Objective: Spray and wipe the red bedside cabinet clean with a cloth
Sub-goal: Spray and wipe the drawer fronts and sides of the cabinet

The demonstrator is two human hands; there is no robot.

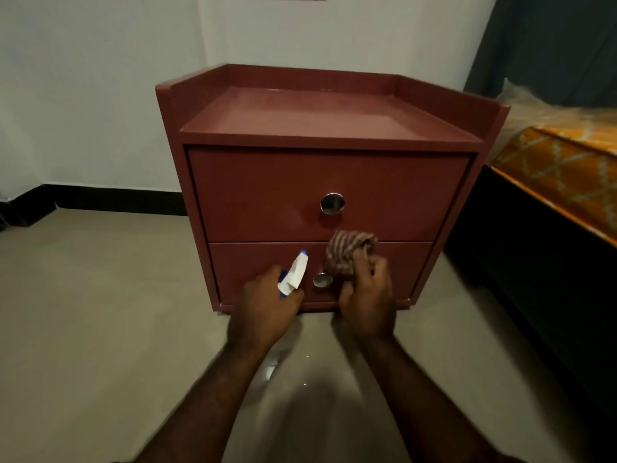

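Note:
The red bedside cabinet (320, 182) stands on the floor against a white wall, with two shut drawers and a round metal knob on each. My left hand (267, 305) grips a white spray bottle with a blue tip (294, 274), its nozzle pointing up and towards the lower drawer. My right hand (367, 295) grips a bunched brown striped cloth (347, 252) in front of the lower drawer, just right of its knob (322, 280). Whether the cloth touches the drawer front I cannot tell.
A bed with an orange patterned cover (561, 175) stands close on the cabinet's right, its dark frame reaching the floor. Grey floor tiles (100, 312) stretch to the left and in front. A dark curtain (551, 45) hangs at the back right.

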